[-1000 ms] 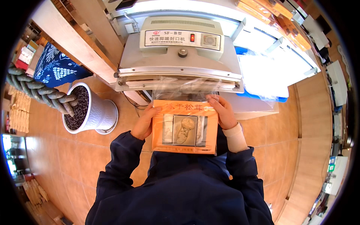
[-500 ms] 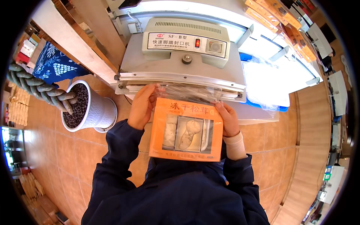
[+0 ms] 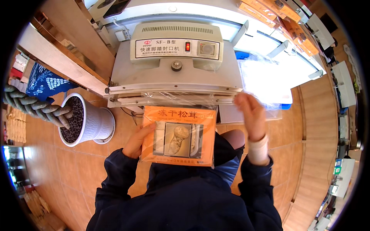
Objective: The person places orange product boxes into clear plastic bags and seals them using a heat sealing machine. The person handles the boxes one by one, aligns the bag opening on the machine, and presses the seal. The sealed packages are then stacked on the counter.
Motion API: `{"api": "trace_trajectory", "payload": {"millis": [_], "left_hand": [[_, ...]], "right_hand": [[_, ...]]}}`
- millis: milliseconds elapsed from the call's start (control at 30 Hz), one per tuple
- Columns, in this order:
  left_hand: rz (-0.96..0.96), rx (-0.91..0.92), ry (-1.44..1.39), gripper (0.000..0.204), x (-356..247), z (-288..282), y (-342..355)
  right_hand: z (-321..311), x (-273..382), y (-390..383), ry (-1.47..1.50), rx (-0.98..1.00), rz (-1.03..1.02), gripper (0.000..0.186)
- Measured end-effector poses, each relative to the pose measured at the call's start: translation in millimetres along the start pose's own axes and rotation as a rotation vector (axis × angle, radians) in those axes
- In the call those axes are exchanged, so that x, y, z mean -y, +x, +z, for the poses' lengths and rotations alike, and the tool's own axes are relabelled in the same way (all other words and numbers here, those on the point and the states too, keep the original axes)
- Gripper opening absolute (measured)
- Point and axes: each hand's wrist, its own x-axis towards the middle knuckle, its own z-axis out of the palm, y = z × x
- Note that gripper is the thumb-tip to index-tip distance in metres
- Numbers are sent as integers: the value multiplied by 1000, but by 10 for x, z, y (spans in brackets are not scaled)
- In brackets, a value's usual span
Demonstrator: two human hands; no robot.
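Note:
An orange box [image 3: 150, 148] with a clear window and a mushroom picture lies in a clear plastic bag in front of me. The bag's far end [image 3: 179, 99] runs between the jaws of a beige bag sealer [image 3: 135, 79], whose switch glows red. My left hand [image 3: 139, 139] is closed on the left edge of the bagged box, thumb on top and the other fingers hidden beneath. Away from the box, my right hand [image 3: 251, 115] is raised by the right end of the sealer jaws. Motion smears its fingers, so I cannot make out their grip.
Clear plastic bags [image 3: 262, 77] lie in a blue tray [image 3: 286, 106] right of the sealer. Several orange boxes [image 3: 266, 11] stand at the far right. On the left is a white planter [image 3: 101, 123] with a braided trunk [image 3: 38, 107], beside wooden shelving [image 3: 73, 63].
My left hand has slid from the bag's far edge down to the box's left side. The right hand has left the box and moved right. The bag's end now reaches into the jaws.

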Motion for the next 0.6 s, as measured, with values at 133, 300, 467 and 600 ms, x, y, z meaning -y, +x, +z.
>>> {"api": "trace_trajectory", "payload": {"millis": [133,300,467,600], "left_hand": [[36,-14,65,41,-62,64,38],[59,-2,48,40,36,-26,33],[44,26,33,40,44,-30,5],[66,-13,72,39,-6,-73,-2]], "right_hand": [[-215,-26,853,32,204,-59,28],[65,60,1202,174,672,279,30],[179,-145,1355,252,759,216,35],[160,-195,1427,376,683,198,33]]}}
